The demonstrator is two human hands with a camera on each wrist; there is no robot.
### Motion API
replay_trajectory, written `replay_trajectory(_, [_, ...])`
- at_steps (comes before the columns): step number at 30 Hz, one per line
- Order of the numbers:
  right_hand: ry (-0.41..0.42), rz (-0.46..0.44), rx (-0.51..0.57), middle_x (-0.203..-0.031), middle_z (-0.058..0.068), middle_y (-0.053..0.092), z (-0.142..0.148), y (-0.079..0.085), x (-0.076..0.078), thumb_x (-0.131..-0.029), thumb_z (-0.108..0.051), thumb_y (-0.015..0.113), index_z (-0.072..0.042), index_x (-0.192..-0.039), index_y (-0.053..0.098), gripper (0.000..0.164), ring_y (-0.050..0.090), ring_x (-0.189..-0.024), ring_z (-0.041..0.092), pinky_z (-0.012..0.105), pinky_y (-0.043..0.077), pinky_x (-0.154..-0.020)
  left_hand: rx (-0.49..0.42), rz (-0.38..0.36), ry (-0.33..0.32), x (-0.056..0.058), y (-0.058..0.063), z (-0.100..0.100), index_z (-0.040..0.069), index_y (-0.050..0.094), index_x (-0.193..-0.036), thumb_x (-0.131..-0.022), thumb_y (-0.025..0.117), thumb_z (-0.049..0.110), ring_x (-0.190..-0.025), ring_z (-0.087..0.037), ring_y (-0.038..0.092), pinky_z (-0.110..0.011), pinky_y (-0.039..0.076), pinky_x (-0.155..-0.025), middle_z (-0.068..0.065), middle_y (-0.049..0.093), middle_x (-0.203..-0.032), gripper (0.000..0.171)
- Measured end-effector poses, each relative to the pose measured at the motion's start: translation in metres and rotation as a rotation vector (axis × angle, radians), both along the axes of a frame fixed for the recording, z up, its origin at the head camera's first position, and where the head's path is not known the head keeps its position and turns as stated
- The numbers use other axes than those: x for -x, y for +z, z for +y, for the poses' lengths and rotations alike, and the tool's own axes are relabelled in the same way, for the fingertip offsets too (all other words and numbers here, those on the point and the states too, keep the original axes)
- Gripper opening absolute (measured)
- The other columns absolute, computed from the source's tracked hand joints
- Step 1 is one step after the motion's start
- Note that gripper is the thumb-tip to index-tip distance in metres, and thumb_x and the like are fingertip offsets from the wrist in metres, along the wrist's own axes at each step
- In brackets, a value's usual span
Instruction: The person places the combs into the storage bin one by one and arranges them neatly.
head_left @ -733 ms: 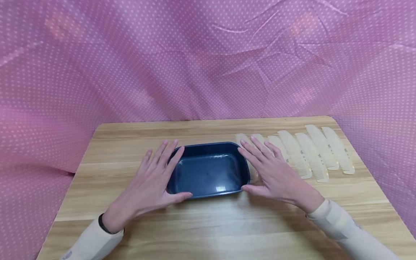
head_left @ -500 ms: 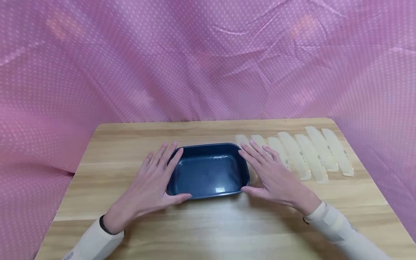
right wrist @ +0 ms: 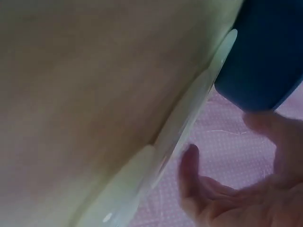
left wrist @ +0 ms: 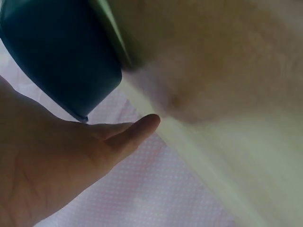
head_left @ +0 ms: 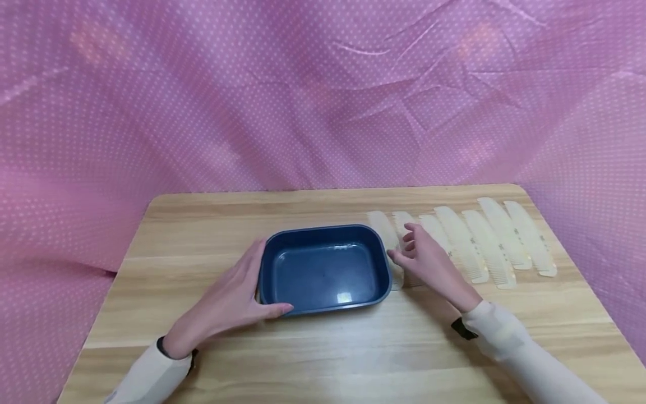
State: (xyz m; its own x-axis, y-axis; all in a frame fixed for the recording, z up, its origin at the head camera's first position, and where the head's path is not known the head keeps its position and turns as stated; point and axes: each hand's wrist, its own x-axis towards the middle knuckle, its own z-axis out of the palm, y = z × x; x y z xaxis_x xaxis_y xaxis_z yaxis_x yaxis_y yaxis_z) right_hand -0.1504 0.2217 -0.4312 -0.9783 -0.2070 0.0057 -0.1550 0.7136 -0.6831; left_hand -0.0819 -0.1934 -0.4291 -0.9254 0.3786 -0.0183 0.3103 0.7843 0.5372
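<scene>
A dark blue rectangular plastic bin (head_left: 323, 280) with rounded corners sits bare inside on the wooden table. My left hand (head_left: 227, 297) lies along its left end, fingers hidden past the rim and thumb stretched out at the front left corner. In the left wrist view the thumb (left wrist: 135, 135) points out straight beside the bin wall (left wrist: 57, 47). My right hand (head_left: 429, 261) hovers over the pale combs just right of the bin, fingers loosely bent with a gap to the thumb. Nothing is between them. The nearest comb (head_left: 384, 230) lies against the bin's right end.
Several more cream combs (head_left: 487, 247) fan out in a row toward the table's right edge. Pink dotted cloth (head_left: 313, 112) hangs behind and on both sides of the wooden table (head_left: 323, 359). A dark band (head_left: 463, 329) shows at the right wrist.
My right hand has left the bin's right rim, shifted slightly right and bent its fingers. My left fingers have slid off the rim to the outer left side. The bin has hardly moved.
</scene>
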Motion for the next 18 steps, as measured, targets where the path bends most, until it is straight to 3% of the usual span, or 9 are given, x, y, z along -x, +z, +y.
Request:
replay_trajectory(3, [0.025, -0.012, -0.076, -0.114, 0.025, 0.069, -0.004, -0.002, 0.005, -0.096, -0.015, 0.08, 0.022, -0.154, 0.035, 0.082, 0.071, -0.101, 0.037, 0.057, 0.057, -0.095, -0.06, -0.017, -0.016, -0.001, -0.004, 0.0, 0.02, -0.001, -0.177, -0.08, 0.088, 0.073, -0.16, -0.034, 0.029, -0.066, 0.04, -0.117, -0.011, 0.018, -0.179, 0.142])
replay_trajectory(6, [0.044, 0.014, -0.189, -0.109, 0.026, 0.063, -0.01, -0.003, 0.008, -0.092, -0.014, 0.085, 0.022, -0.151, 0.036, 0.085, 0.063, -0.093, 0.037, 0.057, 0.056, -0.088, -0.073, -0.043, -0.019, -0.001, -0.007, 0.0, 0.025, -0.008, -0.176, -0.081, 0.087, 0.073, -0.162, -0.033, 0.024, -0.066, 0.037, -0.119, -0.009, 0.012, -0.181, 0.143])
replay_trajectory(10, [0.051, -0.034, -0.297, -0.119, 0.035, 0.057, -0.019, -0.001, 0.012, -0.093, -0.02, 0.087, 0.016, -0.153, 0.035, 0.087, 0.062, -0.095, 0.042, 0.06, 0.056, -0.087, -0.102, -0.062, -0.026, 0.001, -0.008, -0.001, 0.029, -0.011, -0.175, -0.08, 0.088, 0.072, -0.163, -0.031, 0.02, -0.066, 0.034, -0.12, -0.006, 0.008, -0.182, 0.143])
replay_trajectory(14, [0.044, -0.14, -0.298, -0.127, 0.037, 0.061, -0.025, 0.003, 0.018, -0.098, -0.02, 0.081, 0.014, -0.16, 0.027, 0.089, 0.066, -0.108, 0.047, 0.062, 0.055, -0.096, -0.126, -0.076, -0.042, 0.004, -0.007, -0.004, 0.032, -0.01, -0.175, -0.079, 0.089, 0.072, -0.163, -0.029, 0.02, -0.064, 0.034, -0.121, -0.001, 0.007, -0.182, 0.143])
replay_trajectory(18, [0.059, -0.171, -0.248, -0.116, 0.033, 0.068, -0.02, 0.003, 0.019, -0.102, -0.016, 0.076, 0.013, -0.16, 0.027, 0.082, 0.068, -0.107, 0.045, 0.061, 0.055, -0.096, -0.128, -0.103, -0.042, 0.006, -0.008, -0.005, 0.034, -0.011, -0.174, -0.079, 0.089, 0.072, -0.163, -0.03, 0.019, -0.065, 0.035, -0.12, 0.0, 0.005, -0.182, 0.143])
